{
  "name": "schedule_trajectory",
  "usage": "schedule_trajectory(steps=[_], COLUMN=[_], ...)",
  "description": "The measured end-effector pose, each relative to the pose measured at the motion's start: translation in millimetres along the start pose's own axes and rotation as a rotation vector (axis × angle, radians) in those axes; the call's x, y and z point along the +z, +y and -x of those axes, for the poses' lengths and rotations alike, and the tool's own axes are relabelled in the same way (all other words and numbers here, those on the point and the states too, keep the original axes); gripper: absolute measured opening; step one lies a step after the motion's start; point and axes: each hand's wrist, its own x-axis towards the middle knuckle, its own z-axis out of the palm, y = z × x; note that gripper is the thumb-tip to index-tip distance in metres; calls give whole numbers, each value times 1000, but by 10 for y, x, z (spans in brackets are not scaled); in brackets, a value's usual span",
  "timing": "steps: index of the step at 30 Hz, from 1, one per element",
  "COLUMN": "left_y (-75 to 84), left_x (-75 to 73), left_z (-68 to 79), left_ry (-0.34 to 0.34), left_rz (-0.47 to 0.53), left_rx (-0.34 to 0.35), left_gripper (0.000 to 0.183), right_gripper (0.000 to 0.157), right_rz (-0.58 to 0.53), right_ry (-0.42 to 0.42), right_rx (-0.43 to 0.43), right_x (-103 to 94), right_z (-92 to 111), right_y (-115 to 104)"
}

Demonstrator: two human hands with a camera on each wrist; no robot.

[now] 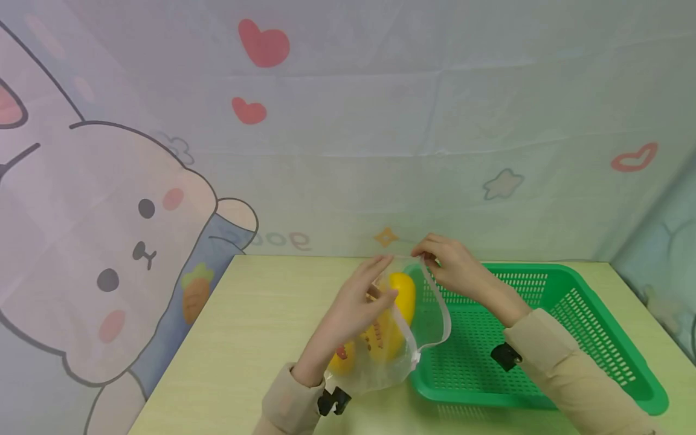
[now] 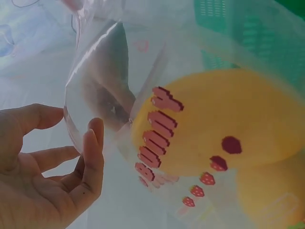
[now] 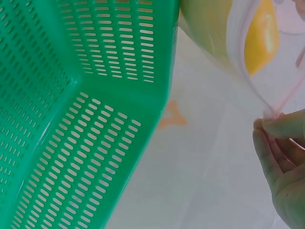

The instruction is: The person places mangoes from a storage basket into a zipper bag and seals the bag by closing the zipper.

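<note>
A clear zip bag (image 1: 375, 377) with a pale strip along its mouth hangs between both hands, its mouth spread apart. Red "BUNNY" lettering and strawberries are printed on the plastic, seen in the left wrist view. Inside lies a large smooth yellow thing (image 2: 224, 114), with smaller yellow things (image 1: 341, 360) lower down. My left hand (image 1: 356, 305) holds the near side of the bag's mouth, thumb and fingers at its edge. Thumb and fingertips of my right hand (image 3: 288, 152) pinch the far corner of the mouth, above the basket's left rear.
A green slotted plastic basket (image 1: 592, 320) stands on the right of the pale wooden table (image 1: 239, 338), right beside the bag. Behind the table hangs a cloth (image 1: 353, 151) printed with a rabbit and hearts.
</note>
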Motion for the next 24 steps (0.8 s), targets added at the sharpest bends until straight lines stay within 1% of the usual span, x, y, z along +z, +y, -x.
schedule_trajectory(steps=[3, 8, 12, 16, 20, 24], left_y=[12, -5, -42, -51, -34, -7], left_x=[32, 108, 172, 232, 271, 295], left_z=[70, 214, 306, 366, 452, 572], left_ry=[40, 114, 159, 192, 194, 166], left_rz=[42, 73, 86, 111, 53, -53], left_rx=[-10, -18, 5, 25, 29, 7], left_gripper=[60, 65, 67, 65, 59, 50], right_gripper=[22, 21, 21, 20, 19, 19], right_rz=[-5, -11, -19, -21, -23, -27], right_ry=[-1, -22, -27, -20, -11, -5], right_rx=[12, 40, 60, 58, 52, 46], right_x=[-8, -23, -39, -40, -22, 3], right_z=[2, 2, 7, 17, 18, 10], right_y=[2, 2, 10, 26, 40, 41])
